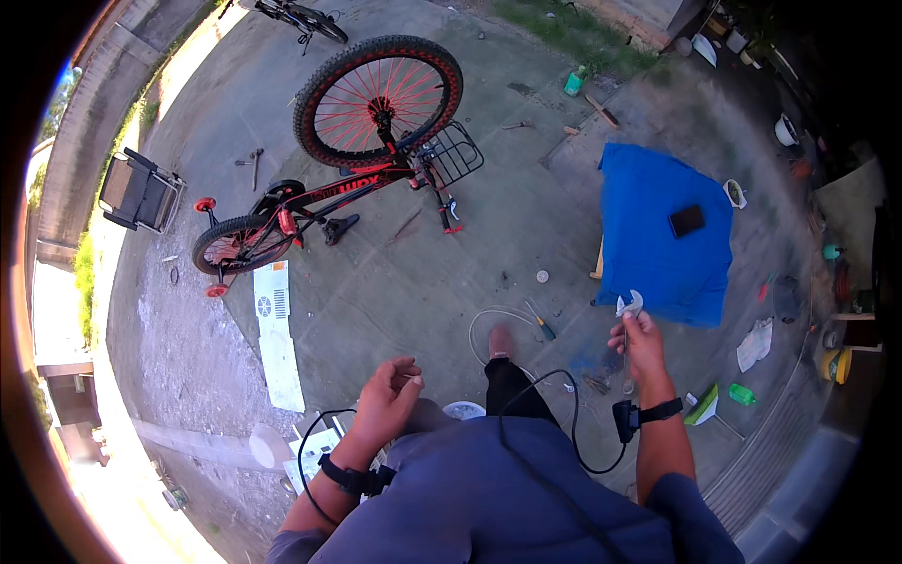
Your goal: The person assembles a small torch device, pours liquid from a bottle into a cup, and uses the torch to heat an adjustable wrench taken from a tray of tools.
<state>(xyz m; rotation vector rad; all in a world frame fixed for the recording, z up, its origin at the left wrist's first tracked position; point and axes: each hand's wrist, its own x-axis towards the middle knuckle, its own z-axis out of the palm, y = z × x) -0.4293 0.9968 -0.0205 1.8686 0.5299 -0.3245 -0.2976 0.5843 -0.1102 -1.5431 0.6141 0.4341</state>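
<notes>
My right hand (pixel 641 346) is closed around the handle of a silver adjustable wrench (pixel 628 362), its jaws pointing up past my fingers. My left hand (pixel 387 399) is raised in front of my body at the left, fingers loosely bent and apart, with nothing visible in it. Farther off, ahead and to the left, is a black and red bicycle (pixel 343 191) with red spokes, a black wire basket (pixel 456 155) and small red training wheels (pixel 217 291). Beyond my right hand a blue cloth (pixel 662 263) covers something low, and a dark flat rectangular object (pixel 686 221) lies on it.
A screwdriver (pixel 540 320) and a loop of pale cable (pixel 473 329) lie near my foot. At the left are a white panel (pixel 275 338), a hammer (pixel 255 169) and a folding chair (pixel 141 193). Green bottles (pixel 741 394) and a dustpan-like green item (pixel 703 404) lie at the right.
</notes>
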